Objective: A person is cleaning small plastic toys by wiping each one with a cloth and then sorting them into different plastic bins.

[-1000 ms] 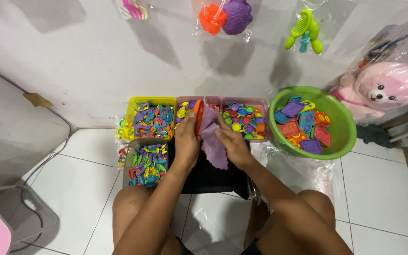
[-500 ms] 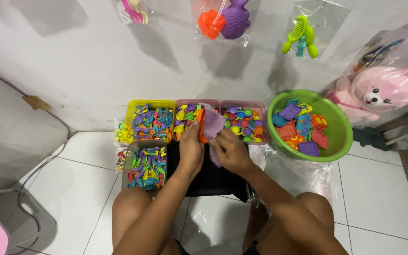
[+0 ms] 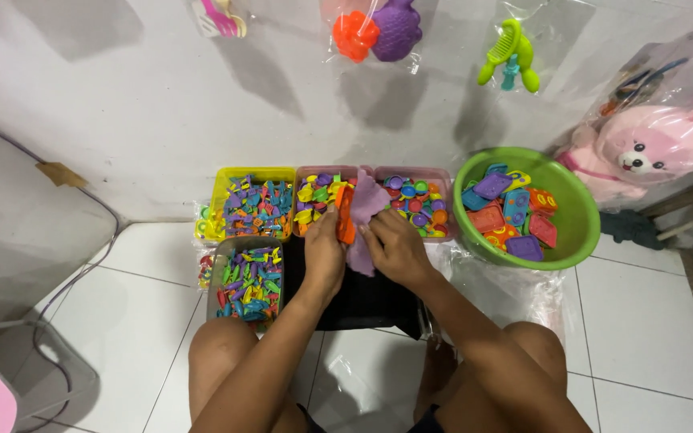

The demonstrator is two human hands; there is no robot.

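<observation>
My left hand (image 3: 324,250) grips an orange plastic toy piece (image 3: 346,213), held upright over a black tray (image 3: 362,297) on the floor. My right hand (image 3: 395,247) holds a purple plastic toy piece (image 3: 365,210) pressed against the orange one. Both pieces hover in front of a pink tray (image 3: 311,171) of small coloured toys. My knees frame the black tray at the bottom of the view.
A yellow tray (image 3: 216,178), a grey tray (image 3: 216,265) and another pink tray (image 3: 443,178) hold several small coloured toys. A green basin (image 3: 579,224) at right holds larger toy pieces. Bagged toys hang on the wall; a pink plush bear (image 3: 643,148) sits far right.
Both hands have lifted the orange and purple pieces slightly and brought them closer together; the purple piece has turned more upright.
</observation>
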